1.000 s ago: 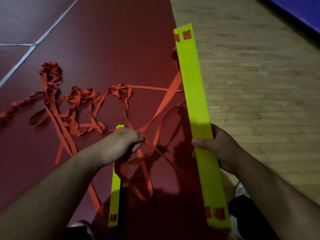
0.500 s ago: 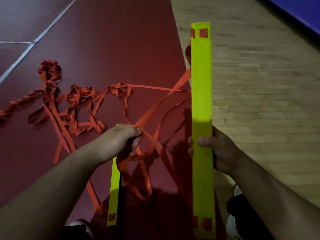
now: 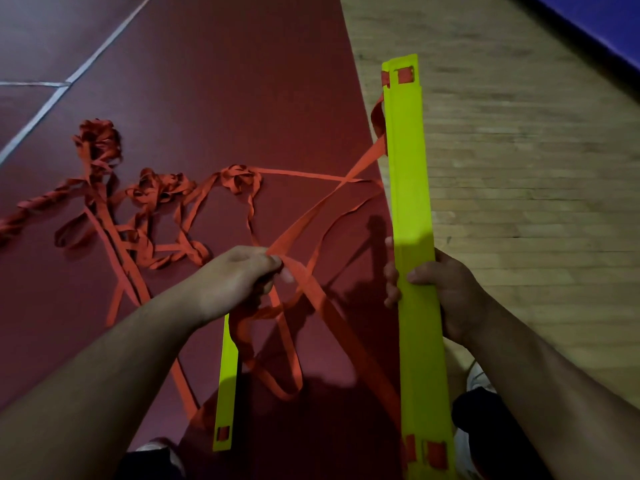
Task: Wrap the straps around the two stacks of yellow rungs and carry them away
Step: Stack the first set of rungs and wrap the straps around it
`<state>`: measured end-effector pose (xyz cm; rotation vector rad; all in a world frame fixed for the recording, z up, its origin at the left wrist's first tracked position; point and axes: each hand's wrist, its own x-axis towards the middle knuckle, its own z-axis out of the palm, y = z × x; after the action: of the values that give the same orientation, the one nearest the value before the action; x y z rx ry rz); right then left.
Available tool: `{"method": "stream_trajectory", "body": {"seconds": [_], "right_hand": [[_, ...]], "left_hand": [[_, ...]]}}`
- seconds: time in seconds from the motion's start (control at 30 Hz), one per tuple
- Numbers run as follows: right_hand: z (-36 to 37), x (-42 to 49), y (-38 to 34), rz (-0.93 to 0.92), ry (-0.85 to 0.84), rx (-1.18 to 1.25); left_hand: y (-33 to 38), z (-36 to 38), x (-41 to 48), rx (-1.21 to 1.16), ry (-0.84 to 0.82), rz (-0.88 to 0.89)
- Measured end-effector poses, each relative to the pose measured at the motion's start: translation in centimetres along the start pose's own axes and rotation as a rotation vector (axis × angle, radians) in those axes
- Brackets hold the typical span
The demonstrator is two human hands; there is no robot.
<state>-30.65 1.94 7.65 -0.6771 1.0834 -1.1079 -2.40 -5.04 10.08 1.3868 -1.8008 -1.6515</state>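
Both hands are apart and each has something. My left hand [image 3: 239,282] is curled, pinching the orange straps [image 3: 301,230] at the fingertips, with loops of it hanging below the knuckles. My right hand [image 3: 446,292] is clamped round the right stack of yellow rungs [image 3: 408,202], thumb across the front face and fingers wrapped over the left edge.

That stack is held lengthwise, pointing away from me, over the seam where the red floor [image 3: 242,81] meets the wooden floor [image 3: 519,168]. I see orange webbing through the slots at its far end and its near end, and a run of strap leaves the far end and slants down to my left hand.

The left stack of yellow rungs [image 3: 227,386] comes out from under my left wrist and runs toward me, one slot showing at its near end. I cannot tell whether that hand grips it as well.

Farther left, more strap lies in a tangled heap [image 3: 156,199] on the red floor, well away from both stacks. A white line [image 3: 104,46] crosses the far left corner.
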Motion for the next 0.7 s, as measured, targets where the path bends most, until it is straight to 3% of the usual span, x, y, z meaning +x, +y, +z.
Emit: {"method": "stream_trajectory", "body": {"seconds": [0.2,0.4,0.57,0.7], "right_hand": [[0.0,-0.2,-0.6,0.004,0.01,-0.02],[-0.1,-0.5,-0.8,-0.022,0.054,-0.163],[0.0,-0.7,-1.1,-0.032,0.03,-0.107],[0.2,-0.8,-1.2,-0.013,-0.019,-0.056]], "left_hand": [[-0.5,0.4,0.2,-0.024,-0.022,-0.018],[-0.5,-0.1,0.3,-0.403,-0.066,-0.101],[-1.5,-0.5,1.1,-0.253,0.135,-0.062],[-1.8,-1.6,0.7,-0.311,-0.082,0.074]]}}
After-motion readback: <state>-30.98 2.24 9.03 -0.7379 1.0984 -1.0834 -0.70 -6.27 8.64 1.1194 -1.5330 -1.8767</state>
